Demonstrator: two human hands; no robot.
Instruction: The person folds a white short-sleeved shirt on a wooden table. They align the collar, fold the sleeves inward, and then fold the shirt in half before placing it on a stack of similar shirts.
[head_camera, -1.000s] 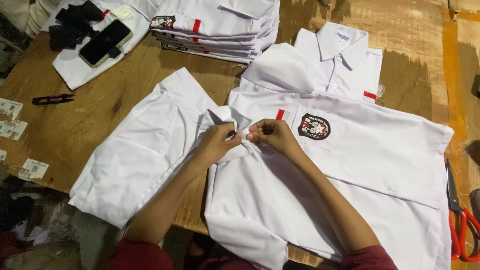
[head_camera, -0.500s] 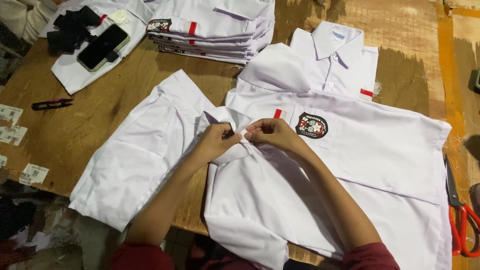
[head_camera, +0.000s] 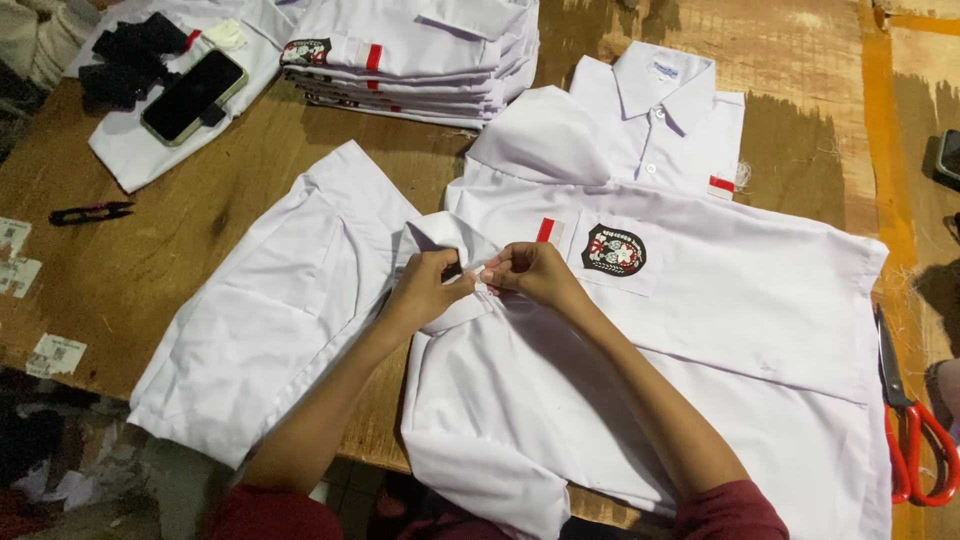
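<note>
**Evidently a collar job: both hands pinched at the neck of a white shirt**

Evidently the work in hand was at the collar of the white shirt (head_camera: 700, 330) spread across the wooden table (head_camera: 810, 120). The left hand (head_camera: 425, 290) and the right hand (head_camera: 530, 275) met there, fingers drawn narrow and pinching the collar (head_camera: 455, 240) between them; whether it was a button, a thread or the fabric fold itself under the fingertips was too small to tell. By my judgement this was a fastening or tidying step at the neck, and the next move would call for fine, steady fingertip work with the cloth kept taut.

Just to the right of the fingers sat a small red-and-white tab (head_camera: 545, 230), and beyond it a dark shield-shaped badge (head_camera: 613, 250) on the chest pocket. Above the fingers lay a folded shirt (head_camera: 650, 120) with a small red tab (head_camera: 722, 184), and up and to the left a stack of folded shirts (head_camera: 420, 50) showing the same badge and red tabs. Far left of the fingers, small pale paper labels (head_camera: 55, 353) lay near the table edge, with black snips (head_camera: 90, 212) and a phone (head_camera: 193, 96) above them. Red-handled scissors (head_camera: 915, 440) lay far right.
</note>
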